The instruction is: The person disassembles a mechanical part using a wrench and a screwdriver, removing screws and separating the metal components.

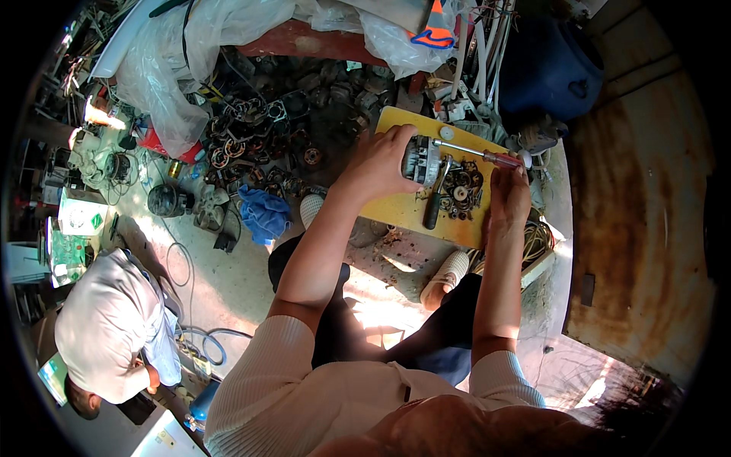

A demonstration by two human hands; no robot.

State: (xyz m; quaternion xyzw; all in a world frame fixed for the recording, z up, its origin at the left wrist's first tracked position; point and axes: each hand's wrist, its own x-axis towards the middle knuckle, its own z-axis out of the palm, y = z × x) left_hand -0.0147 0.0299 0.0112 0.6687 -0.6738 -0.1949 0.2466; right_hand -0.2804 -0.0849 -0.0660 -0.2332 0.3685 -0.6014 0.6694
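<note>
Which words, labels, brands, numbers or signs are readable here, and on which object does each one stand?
No words or numbers are legible.
White box, left: a green diamond sign; any print inside it is too small to read.
White surface, lower left: small marks, too blurred.
Metal part in the left hand, screwdriver in the right hand: no lettering visible.

Sunlit floor (236, 278), rust-stained brown panel (636, 190)
</note>
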